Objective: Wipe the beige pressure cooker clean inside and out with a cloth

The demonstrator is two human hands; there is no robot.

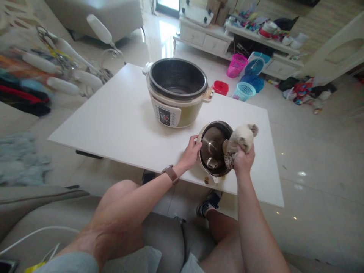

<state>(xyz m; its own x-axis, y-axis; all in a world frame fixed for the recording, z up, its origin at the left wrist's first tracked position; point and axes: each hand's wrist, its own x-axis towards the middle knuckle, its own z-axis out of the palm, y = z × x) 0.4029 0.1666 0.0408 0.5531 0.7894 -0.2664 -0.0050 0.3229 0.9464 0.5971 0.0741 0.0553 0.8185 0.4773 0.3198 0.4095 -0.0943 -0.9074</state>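
Note:
A pressure cooker lid point(211, 142) stands tilted on the white table near its front edge, its metal inner side facing me. My left hand point(191, 153) grips the lid's left rim, thumb on the edge. In my right hand point(243, 159) is a bunched beige cloth point(241, 138), whose patterned lower part touches the lid's right inner rim. Behind them sits the electric pressure cooker body point(179, 98), upright and uncovered, its dark inner pot point(178, 77) visible and its control panel facing me.
The white table point(113, 113) reaches left and right of the cooker. A small brown bit point(206, 180) lies at its front edge. Beyond are a red basket point(220, 88), a light-blue basket point(243, 91) and a pink basket point(237, 65) on the floor. A rack with white-handled items point(99, 30) stands at left.

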